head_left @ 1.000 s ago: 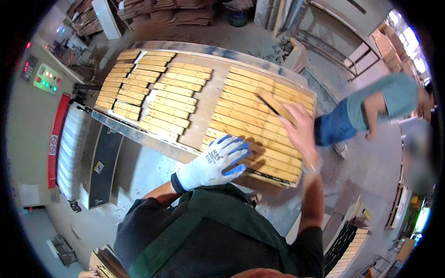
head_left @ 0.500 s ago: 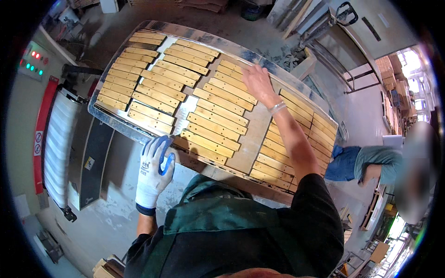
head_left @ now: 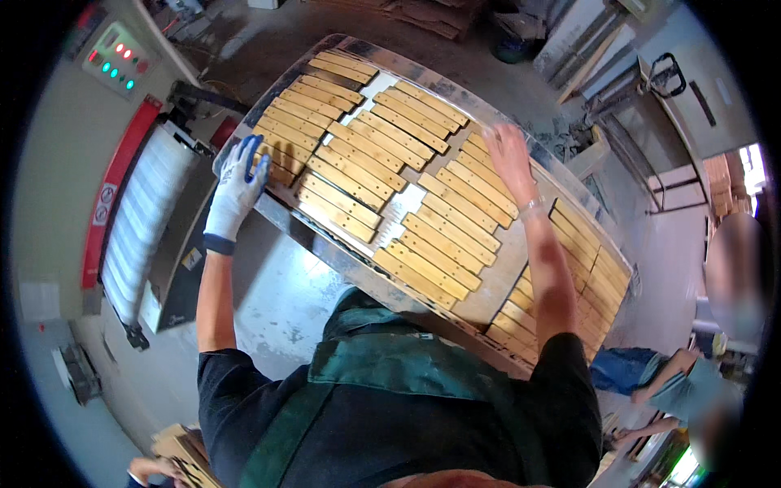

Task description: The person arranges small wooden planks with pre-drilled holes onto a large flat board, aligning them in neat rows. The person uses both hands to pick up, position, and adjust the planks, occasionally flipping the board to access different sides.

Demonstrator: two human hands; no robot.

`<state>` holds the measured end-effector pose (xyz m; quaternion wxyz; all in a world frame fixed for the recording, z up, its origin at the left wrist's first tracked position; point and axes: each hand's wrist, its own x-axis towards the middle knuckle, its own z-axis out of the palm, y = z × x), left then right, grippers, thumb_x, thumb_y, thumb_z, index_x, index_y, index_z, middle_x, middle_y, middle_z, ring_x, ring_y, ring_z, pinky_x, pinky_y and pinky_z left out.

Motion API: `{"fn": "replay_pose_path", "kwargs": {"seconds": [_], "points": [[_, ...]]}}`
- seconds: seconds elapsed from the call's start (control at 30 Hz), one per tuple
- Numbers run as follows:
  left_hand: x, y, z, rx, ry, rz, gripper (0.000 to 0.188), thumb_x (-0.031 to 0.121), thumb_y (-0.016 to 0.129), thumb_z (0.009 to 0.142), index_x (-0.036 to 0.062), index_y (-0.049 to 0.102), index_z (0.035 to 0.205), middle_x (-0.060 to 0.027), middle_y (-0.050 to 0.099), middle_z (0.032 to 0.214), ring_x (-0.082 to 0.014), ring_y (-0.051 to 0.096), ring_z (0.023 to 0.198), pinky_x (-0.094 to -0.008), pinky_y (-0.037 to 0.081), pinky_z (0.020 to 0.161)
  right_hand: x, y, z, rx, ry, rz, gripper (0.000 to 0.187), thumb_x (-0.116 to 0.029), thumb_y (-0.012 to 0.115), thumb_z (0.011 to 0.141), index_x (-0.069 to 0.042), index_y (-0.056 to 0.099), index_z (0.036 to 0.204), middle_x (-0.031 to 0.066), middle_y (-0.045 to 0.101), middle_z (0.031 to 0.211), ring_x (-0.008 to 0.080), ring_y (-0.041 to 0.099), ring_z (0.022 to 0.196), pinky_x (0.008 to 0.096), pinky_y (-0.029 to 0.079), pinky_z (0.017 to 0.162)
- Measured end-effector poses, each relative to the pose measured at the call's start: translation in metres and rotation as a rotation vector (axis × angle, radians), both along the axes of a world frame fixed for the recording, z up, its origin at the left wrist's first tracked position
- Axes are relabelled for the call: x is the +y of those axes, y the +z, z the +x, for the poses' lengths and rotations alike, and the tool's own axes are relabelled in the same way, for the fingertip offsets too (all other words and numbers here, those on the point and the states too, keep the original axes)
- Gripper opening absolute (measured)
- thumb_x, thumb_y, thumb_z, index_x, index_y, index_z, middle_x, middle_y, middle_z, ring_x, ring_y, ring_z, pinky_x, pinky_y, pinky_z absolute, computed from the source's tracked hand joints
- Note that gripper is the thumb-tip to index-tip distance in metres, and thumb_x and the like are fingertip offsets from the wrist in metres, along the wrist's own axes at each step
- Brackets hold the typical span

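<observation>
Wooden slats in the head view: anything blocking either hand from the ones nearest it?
Nothing visible: no object lies between the gloved left hand and the leftmost slats, or between the bare right hand and the far end of the third column. Contact can't be told.

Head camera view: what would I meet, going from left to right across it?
Control panel with red and green lights → gloved left hand → second column of wooden slats → bare right hand → co-worker in blue trousers.
</observation>
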<state>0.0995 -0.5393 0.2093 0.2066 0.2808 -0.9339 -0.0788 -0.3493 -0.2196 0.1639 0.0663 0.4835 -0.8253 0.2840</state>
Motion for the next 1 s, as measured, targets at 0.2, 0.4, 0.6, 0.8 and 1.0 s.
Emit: {"fn": "replay_pose_path", "kwargs": {"seconds": [0.2,0.4,0.6,0.8,1.0], "points": [[-0.132,-0.041,-0.028,-0.115,-0.121,0.050,0.064,0.044,0.060,0.104,0.0084,0.045,0.155,-0.0242,0.047,0.155,-0.0433,0.043,0.144,-0.0506,0.036,0.119,-0.230,-0.005,0.044,-0.023,0.089,-0.009,0.046,-0.034,0.063,0.100,0.000,0.066,0.130,0.0222,0.063,0.138,0.0389,0.056,0.131,0.0448,0.044,0.113],[-0.164,-0.057,-0.076,-0.082,-0.313,0.210,0.069,0.037,0.064,0.103,0.0015,0.040,0.157,-0.0263,0.043,0.157,-0.0424,0.041,0.146,-0.0440,0.034,0.122,-0.364,-0.043,0.083,0.229,-0.094,0.186,0.060,-0.038,0.055,0.099,0.010,0.060,0.134,0.0223,0.054,0.141,0.0368,0.045,0.133,0.0509,0.034,0.110],[-0.164,-0.052,-0.038,-0.105,-0.384,0.381,0.071,0.032,0.062,0.105,0.0002,0.033,0.161,-0.0217,0.037,0.165,-0.0344,0.034,0.154,-0.0428,0.028,0.126,-0.344,-0.022,0.150,0.145,-0.024,0.236,0.070,-0.046,0.060,0.097,0.015,0.057,0.131,0.0253,0.056,0.133,0.0384,0.045,0.130,0.0519,0.033,0.114],[-0.170,-0.053,-0.046,-0.167,-0.395,0.370,0.072,0.031,0.061,0.106,-0.0012,0.030,0.162,-0.0230,0.035,0.166,-0.0353,0.033,0.154,-0.0432,0.027,0.127,-0.309,-0.016,0.124,0.048,-0.054,0.006,0.071,-0.051,0.066,0.093,0.007,0.061,0.134,0.0236,0.056,0.138,0.0400,0.045,0.132,0.0541,0.032,0.113],[-0.165,-0.052,-0.053,-0.198,-0.427,0.360,0.071,0.036,0.058,0.106,0.0028,0.030,0.163,-0.0197,0.035,0.167,-0.0365,0.028,0.156,-0.0467,0.019,0.129,-0.212,-0.050,0.087,0.166,-0.578,0.179,0.077,-0.051,0.056,0.101,0.013,0.049,0.143,0.0254,0.048,0.150,0.0407,0.040,0.142,0.0515,0.030,0.119]]}}
